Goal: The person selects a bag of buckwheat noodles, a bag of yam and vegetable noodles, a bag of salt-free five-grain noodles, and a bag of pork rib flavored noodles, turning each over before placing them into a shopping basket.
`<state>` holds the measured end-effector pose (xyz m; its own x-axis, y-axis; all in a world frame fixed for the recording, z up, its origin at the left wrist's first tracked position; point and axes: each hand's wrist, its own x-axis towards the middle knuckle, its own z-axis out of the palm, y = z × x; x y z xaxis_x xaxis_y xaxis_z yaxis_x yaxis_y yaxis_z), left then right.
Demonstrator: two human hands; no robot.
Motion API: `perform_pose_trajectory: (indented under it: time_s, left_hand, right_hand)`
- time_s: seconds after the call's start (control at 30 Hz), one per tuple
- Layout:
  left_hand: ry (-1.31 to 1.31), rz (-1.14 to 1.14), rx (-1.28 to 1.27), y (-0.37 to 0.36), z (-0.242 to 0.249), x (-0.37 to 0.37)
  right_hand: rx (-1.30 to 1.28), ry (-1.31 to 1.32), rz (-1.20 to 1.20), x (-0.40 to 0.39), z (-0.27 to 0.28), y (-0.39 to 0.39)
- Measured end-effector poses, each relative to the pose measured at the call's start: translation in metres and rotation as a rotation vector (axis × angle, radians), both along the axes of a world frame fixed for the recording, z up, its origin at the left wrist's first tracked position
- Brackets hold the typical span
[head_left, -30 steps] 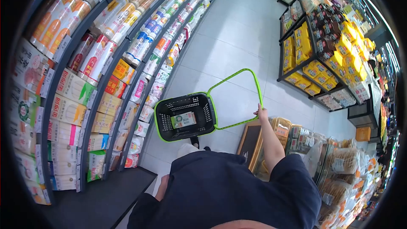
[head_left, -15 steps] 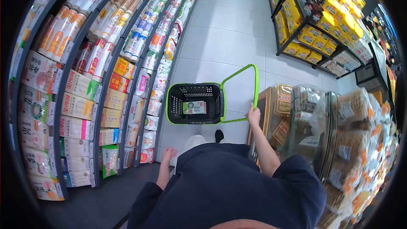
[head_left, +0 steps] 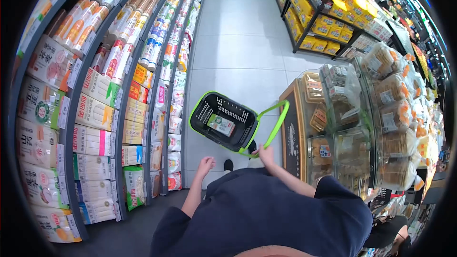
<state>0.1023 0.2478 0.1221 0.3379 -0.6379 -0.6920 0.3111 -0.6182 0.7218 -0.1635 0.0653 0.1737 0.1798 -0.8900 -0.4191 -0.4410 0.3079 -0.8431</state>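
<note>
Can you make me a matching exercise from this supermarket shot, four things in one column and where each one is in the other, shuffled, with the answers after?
Things:
1. right hand
2. left hand
3. carton
4. yellow packs

Places or states:
A. lying inside the basket
B. open and empty, beside the noodle shelves
C. stacked on the dark rack across the aisle
D. closed on the green handle

Pairs: 1-D, 2-B, 3-A, 4-C
</note>
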Motion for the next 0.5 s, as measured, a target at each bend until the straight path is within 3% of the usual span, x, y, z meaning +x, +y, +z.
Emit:
perform_pose_trajectory:
  time_s: [0.03,0.13,0.2,0.27,0.33,0.4,0.43,0.47,0.5]
  left_hand:
    - [0.0,-0.091,-0.061,-0.006,0.008,-0.007]
    - [0.039,-0.268,-0.265,-0.028,0.051,-0.04]
    - [0.05,-0.359,-0.402,-0.043,0.062,-0.063]
    - [-0.016,-0.516,-0.398,-0.058,0.088,-0.082]
    - [-0.079,-0.656,-0.393,-0.052,0.091,-0.094]
    - [-0.127,-1.071,-0.19,-0.054,0.052,-0.098]
    - [-0.163,-1.112,-0.413,-0.036,0.011,-0.098]
    - [-0.159,-1.119,-0.412,-0.025,0.024,-0.099]
    - [-0.043,-1.211,-0.141,-0.013,0.051,-0.1]
  right_hand:
    - [0.093,0.045,0.082,0.006,0.008,0.019]
    - [0.459,-0.141,0.278,0.027,0.036,0.062]
    - [0.625,-0.279,0.28,0.037,0.054,0.088]
    - [0.529,-0.285,0.677,0.031,0.031,0.106]
    - [0.567,-0.274,0.748,0.029,0.076,0.121]
    - [0.17,0.186,1.196,0.032,0.113,0.11]
    - [-0.072,0.277,1.165,0.021,0.101,0.111]
    - [-0.068,0.276,1.158,0.012,0.108,0.116]
    - [-0.135,0.339,1.076,0.006,0.127,0.118]
